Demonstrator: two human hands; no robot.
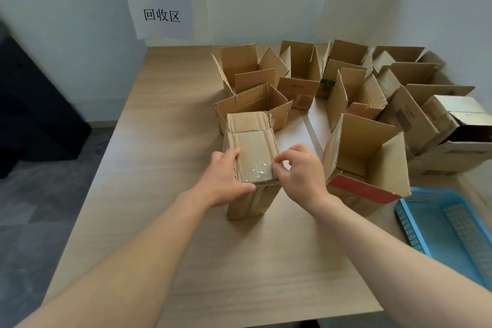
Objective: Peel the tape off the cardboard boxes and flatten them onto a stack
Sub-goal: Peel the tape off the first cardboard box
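Closed box [253,146]: stands upright on the tabletop [186,234], near the middle and just in front of the person, with its top flaps folded down.
Tape [257,170]: a clear, shiny strip across the near end of the box top, running over the near edge and down the front face.
Left hand [226,178]: grips the box at its near left corner, fingers curled over the top left edge and thumb pressed on the front face.
Right hand [300,170]: thumb and forefinger pinch the tape at the near right edge of the top (the other fingers are curled in beneath).
Red-banded box [367,168]: open, flaps up, just right of the right hand.
Open boxes [300,66]: a crowded group behind and to the right, flaps standing; one at the far right lies on its side.
Basket [447,224]: blue plastic mesh, at the right edge of the tabletop.
Sign [162,16]: a white paper sheet with black characters on the wall behind.
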